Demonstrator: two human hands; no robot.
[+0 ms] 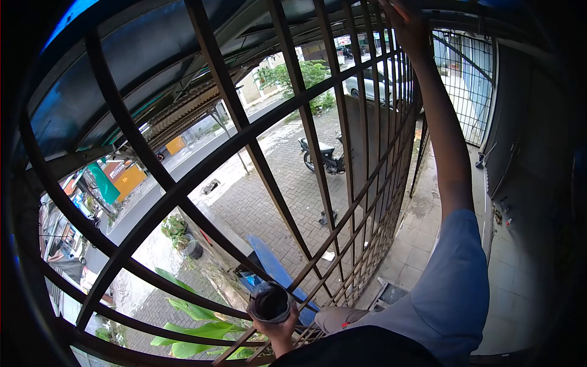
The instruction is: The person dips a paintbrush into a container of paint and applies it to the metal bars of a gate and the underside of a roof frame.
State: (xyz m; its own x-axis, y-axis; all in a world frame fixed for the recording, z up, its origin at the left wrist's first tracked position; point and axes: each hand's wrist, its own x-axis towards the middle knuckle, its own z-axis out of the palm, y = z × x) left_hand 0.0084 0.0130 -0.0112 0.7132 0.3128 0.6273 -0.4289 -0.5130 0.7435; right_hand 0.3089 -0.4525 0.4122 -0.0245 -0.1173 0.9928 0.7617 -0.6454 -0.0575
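Low in the view, my left hand [278,330] is wrapped round an open-topped round container [269,303] with a dark inside, tilted toward me. It is close to the brown metal bars [244,137] of a grille. Raised high at the top, my right hand [408,27] is against the upper part of the grille, with its fingers bent. Whatever it holds is too small and dark to make out, and part of the hand runs out of the frame.
Beyond the bars are a paved yard with a parked motorbike [322,156], a white car [370,85], a blue sheet [275,266] and green plants [199,330]. A tiled floor [419,229] lies below on the right, and a mesh gate [463,85] stands behind my raised arm.
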